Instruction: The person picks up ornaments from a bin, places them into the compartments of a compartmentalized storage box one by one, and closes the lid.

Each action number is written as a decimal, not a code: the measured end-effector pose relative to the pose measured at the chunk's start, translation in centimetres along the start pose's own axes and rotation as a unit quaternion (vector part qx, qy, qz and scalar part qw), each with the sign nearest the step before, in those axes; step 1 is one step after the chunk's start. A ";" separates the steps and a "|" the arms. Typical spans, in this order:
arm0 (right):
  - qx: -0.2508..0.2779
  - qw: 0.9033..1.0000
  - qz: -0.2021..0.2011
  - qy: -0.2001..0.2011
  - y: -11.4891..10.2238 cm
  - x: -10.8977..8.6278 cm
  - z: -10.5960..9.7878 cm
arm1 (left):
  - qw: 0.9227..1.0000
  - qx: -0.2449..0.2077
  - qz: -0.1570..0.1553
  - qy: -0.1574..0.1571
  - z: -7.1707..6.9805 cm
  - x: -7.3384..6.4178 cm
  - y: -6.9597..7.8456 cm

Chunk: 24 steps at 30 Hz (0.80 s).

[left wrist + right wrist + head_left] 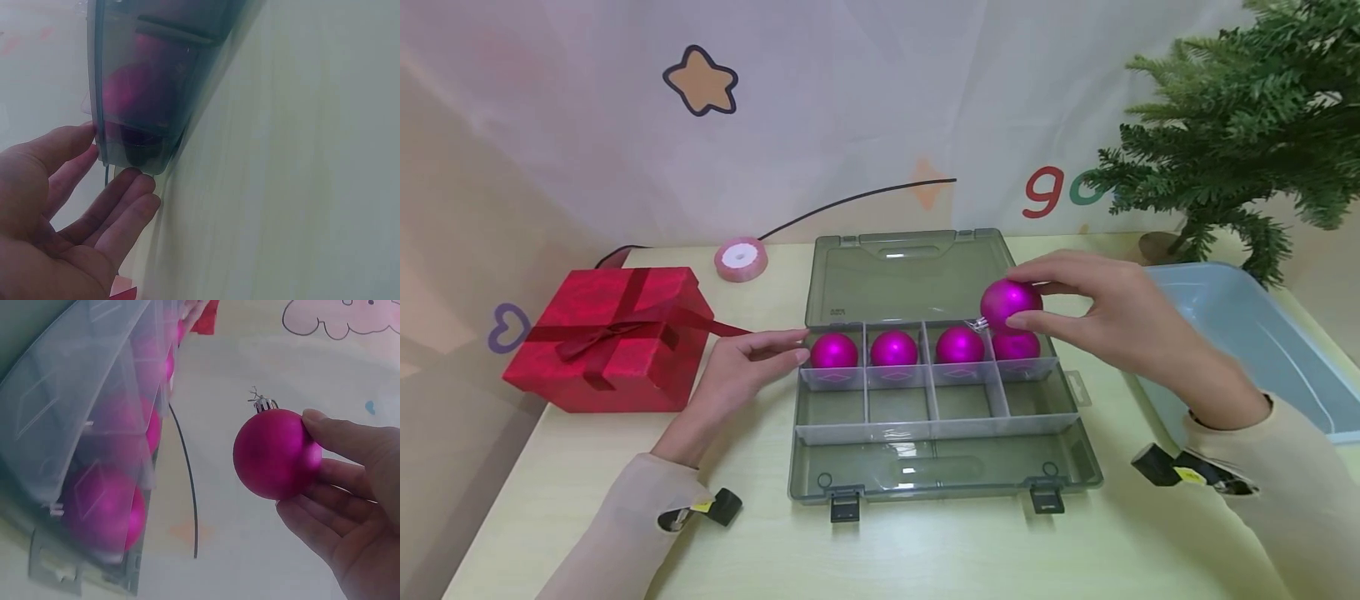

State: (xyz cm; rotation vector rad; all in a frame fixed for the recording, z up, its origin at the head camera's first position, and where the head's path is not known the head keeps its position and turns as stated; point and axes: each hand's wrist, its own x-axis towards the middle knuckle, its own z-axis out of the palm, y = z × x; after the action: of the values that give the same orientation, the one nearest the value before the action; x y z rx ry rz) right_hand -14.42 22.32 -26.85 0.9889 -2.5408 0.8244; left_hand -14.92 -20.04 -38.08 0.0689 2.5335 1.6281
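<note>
A grey-green plastic organizer box [940, 492] lies with its lid [910, 283] folded back. Its back row of compartments holds several magenta Christmas balls [833, 352], one in each. My right hand [1108, 317] pinches another magenta Christmas ball [275, 453] between thumb and fingers, above the rightmost back compartment. In the right wrist view its silver cap [265, 404] points away from the palm; in the head view the cap points left. My left hand [748, 367] touches the box's left side near the hinge, fingers extended and fingertips right at the edge.
On the left stands a red gift box [617, 350] with a dark red ribbon, and a pink ribbon roll [741, 259] lies behind. A light blue tray [1232, 333] sits at the right, below an artificial Christmas tree [1247, 125]. A wall with drawings rises at the back.
</note>
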 end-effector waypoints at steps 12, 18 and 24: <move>0.041 0.997 -0.052 -0.030 -2.5 3.1 3.0 | 1.000 0.000 0.015 0.004 -0.1 0.1 -0.1; 0.092 0.988 -0.120 -0.037 -3.5 4.6 5.1 | 1.000 0.007 0.001 0.003 -0.2 0.1 -0.1; 0.096 0.983 -0.140 -0.067 -4.7 5.5 6.9 | 1.000 0.000 -0.006 0.003 0.0 -0.1 0.1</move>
State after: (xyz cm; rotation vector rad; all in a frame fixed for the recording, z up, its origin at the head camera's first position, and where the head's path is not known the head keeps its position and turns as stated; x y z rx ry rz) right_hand -15.57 12.48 -27.99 1.4693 -2.3804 0.9601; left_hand -14.83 -20.06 -37.98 0.0491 2.5343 1.6262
